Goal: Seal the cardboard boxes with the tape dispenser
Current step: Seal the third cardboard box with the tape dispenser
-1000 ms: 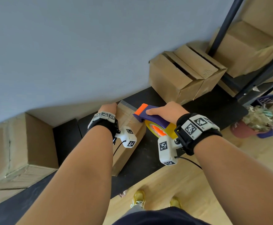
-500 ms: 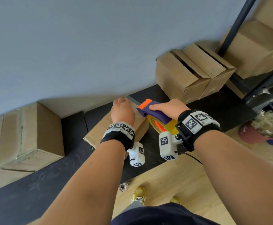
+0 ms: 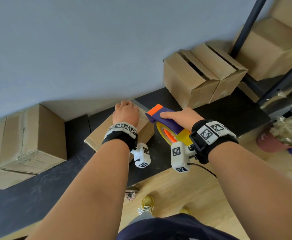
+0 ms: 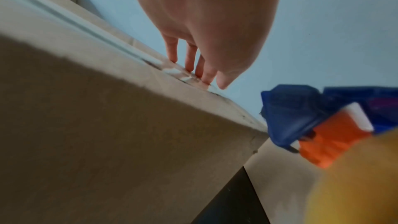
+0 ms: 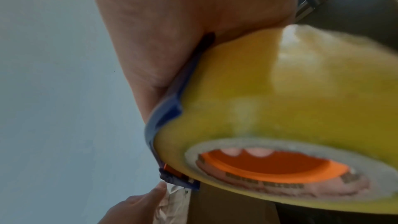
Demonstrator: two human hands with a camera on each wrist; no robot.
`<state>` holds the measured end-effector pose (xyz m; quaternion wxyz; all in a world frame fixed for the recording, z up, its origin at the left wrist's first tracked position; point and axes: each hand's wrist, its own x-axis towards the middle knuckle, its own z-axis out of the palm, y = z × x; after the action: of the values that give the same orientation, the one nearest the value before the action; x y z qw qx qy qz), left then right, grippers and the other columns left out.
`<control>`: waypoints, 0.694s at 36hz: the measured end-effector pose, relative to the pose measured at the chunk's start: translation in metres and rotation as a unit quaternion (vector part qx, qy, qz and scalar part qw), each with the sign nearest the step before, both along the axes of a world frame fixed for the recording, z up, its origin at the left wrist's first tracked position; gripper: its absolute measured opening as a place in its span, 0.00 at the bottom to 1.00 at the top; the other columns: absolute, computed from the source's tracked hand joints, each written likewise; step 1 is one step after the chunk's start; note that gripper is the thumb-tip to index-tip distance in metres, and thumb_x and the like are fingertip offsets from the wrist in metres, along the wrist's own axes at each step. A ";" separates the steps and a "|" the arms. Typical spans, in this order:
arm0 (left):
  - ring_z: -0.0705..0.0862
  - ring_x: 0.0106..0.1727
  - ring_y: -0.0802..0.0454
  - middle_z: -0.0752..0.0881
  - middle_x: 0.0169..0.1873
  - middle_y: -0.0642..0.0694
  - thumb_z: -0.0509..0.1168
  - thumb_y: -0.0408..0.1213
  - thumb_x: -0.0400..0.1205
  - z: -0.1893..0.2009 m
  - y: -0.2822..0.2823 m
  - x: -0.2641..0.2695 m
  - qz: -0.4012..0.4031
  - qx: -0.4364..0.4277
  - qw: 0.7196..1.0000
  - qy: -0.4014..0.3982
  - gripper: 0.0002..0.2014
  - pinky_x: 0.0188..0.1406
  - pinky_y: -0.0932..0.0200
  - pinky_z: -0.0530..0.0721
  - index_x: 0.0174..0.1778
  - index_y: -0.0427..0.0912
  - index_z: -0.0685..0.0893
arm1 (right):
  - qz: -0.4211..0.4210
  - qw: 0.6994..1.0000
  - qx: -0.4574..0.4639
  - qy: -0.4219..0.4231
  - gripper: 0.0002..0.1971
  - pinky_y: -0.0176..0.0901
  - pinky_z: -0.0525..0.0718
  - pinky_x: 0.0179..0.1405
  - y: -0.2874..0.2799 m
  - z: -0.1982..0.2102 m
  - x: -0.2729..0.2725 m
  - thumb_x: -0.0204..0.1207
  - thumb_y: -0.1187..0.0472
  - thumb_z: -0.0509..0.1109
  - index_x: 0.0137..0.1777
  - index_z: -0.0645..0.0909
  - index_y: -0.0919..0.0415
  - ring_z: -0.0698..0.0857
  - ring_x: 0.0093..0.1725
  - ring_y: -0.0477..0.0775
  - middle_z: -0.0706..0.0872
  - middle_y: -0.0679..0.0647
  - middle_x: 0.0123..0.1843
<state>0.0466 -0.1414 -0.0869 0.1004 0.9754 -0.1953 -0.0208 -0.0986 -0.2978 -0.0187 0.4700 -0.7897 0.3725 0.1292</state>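
— Box [image 3: 142, 130] on the black table [image 3: 228, 115], lying tilted near the front edge, by the grey wall [image 3: 72, 40]. Where are the hands?

— Left hand [image 3: 125, 112] is laid on top of the box at its far end. In the left wrist view its fingers [image 4: 189, 57] reach down straight, and the tips press on a strip of clear tape [image 4: 172, 70] that runs along the top.

— And the right hand [image 3: 181, 117]?

— Wrapped around the tape dispenser [image 3: 166, 122], thumb along the purple handle, fingers curled under through the roll's core. The right wrist view shows two fingertips [image 5: 256, 152] inside the orange hub.

— Where does the dispenser sit relative to the box?

— Just beside the box's right end, its orange-tipped nose close to the left hand. Whether the nose touches the cardboard, I cannot tell. The yellow tape roll [image 3: 185, 138] hangs below the handle.

— Anything else around?

— An open box [image 3: 190, 80] with raised flaps further right on the table, a bigger taped box [image 3: 30, 135] at the left, and more boxes on a black metal rack [image 3: 245, 26]. Below is a wooden floor [image 3: 185, 187].
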 end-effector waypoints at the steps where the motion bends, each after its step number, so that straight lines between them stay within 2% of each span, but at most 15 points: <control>1: 0.73 0.64 0.45 0.78 0.62 0.46 0.46 0.48 0.84 0.000 0.000 0.000 0.010 -0.006 1.000 0.006 0.21 0.59 0.47 0.72 0.62 0.45 0.79 | 0.001 1.000 0.002 0.003 0.30 0.40 0.79 0.42 -0.002 -0.001 -0.003 0.70 0.35 0.73 0.59 0.75 0.59 0.83 0.46 0.50 0.84 0.55 0.54; 3: 0.72 0.66 0.45 0.78 0.63 0.47 0.47 0.50 0.83 0.002 -0.002 -0.002 0.016 -0.005 1.000 0.015 0.22 0.61 0.48 0.73 0.64 0.46 0.79 | 0.004 1.000 0.004 0.013 0.30 0.40 0.78 0.40 -0.007 -0.002 -0.009 0.70 0.35 0.73 0.59 0.75 0.58 0.82 0.45 0.49 0.84 0.55 0.53; 7: 0.69 0.70 0.44 0.74 0.69 0.46 0.50 0.48 0.86 0.009 -0.006 -0.006 0.031 -0.014 0.999 0.043 0.21 0.66 0.47 0.74 0.71 0.44 0.76 | 0.008 0.999 0.005 0.040 0.31 0.40 0.76 0.37 -0.019 -0.006 -0.025 0.69 0.35 0.74 0.60 0.78 0.60 0.83 0.45 0.51 0.85 0.55 0.52; 12: 0.67 0.73 0.44 0.72 0.73 0.46 0.51 0.51 0.85 0.011 -0.011 -0.014 0.029 -0.007 0.999 0.035 0.25 0.67 0.46 0.73 0.74 0.42 0.73 | 0.000 0.998 0.030 0.061 0.33 0.43 0.80 0.46 -0.032 -0.015 -0.041 0.67 0.33 0.75 0.61 0.81 0.59 0.86 0.50 0.54 0.87 0.56 0.52; 17: 0.59 0.81 0.42 0.60 0.82 0.45 0.53 0.59 0.83 0.006 -0.010 -0.020 0.035 0.002 0.998 0.055 0.36 0.79 0.45 0.62 0.83 0.43 0.58 | 0.011 0.998 0.012 0.058 0.32 0.44 0.78 0.45 -0.025 -0.024 -0.037 0.68 0.33 0.73 0.60 0.79 0.59 0.84 0.48 0.53 0.86 0.56 0.53; 21: 0.53 0.84 0.43 0.53 0.84 0.45 0.55 0.65 0.81 0.006 -0.009 -0.023 0.037 0.007 0.996 0.078 0.43 0.82 0.46 0.53 0.85 0.42 0.50 | 0.011 0.998 0.007 0.066 0.31 0.44 0.78 0.47 -0.020 -0.032 -0.033 0.69 0.34 0.73 0.58 0.75 0.59 0.83 0.50 0.54 0.84 0.56 0.53; 25: 0.46 0.85 0.47 0.47 0.85 0.46 0.53 0.68 0.80 0.000 -0.008 -0.028 0.033 0.005 0.997 0.074 0.45 0.84 0.47 0.45 0.85 0.44 0.45 | 0.017 0.998 -0.009 0.065 0.30 0.43 0.77 0.47 -0.015 -0.037 -0.027 0.70 0.34 0.72 0.57 0.74 0.59 0.83 0.50 0.54 0.83 0.56 0.53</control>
<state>0.0187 -0.1496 -0.0869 0.1100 0.9775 -0.1551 -0.0910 -0.1259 -0.3129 -0.0558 0.4349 -0.7902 0.3900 0.1852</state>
